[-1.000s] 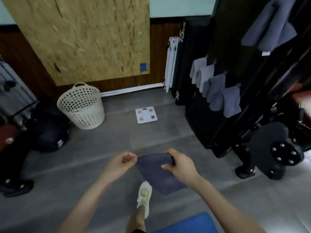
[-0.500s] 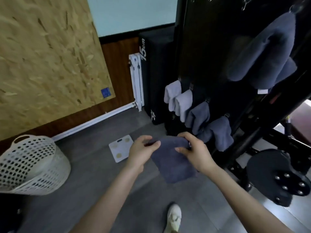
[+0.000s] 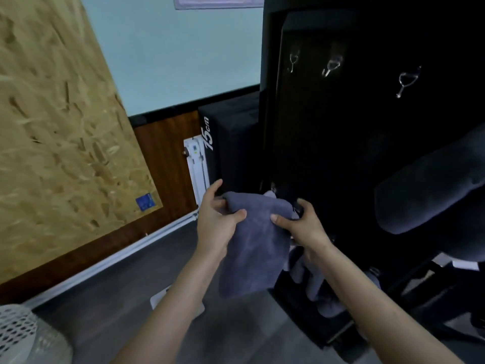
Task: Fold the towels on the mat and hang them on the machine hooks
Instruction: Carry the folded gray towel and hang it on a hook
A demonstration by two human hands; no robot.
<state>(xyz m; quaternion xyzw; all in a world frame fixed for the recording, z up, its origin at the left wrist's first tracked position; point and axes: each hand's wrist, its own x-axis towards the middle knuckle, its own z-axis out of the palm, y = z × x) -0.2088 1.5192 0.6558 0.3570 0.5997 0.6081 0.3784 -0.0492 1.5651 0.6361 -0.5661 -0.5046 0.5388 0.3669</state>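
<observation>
- In the last second the view swung up and in toward the machine [image 3: 328, 143], and the basket [image 3: 21, 334] that had been mid-floor ended up in the bottom left corner.
- The folded grey towel [image 3: 252, 248] came along. It had been low over the floor, and now it hung right in front of the dark panel, nowhere near the mat.
- The left hand [image 3: 215, 222] pinched the top left edge with the thumb over the front. The right hand [image 3: 301, 227] gripped the top right edge the same way, and neither had let go.
- Three bare hooks [image 3: 332, 67] showed up high on the panel, well above the towel and untouched.
- My read: folding was done for this one, and it needed a lift to reach a hook.
</observation>
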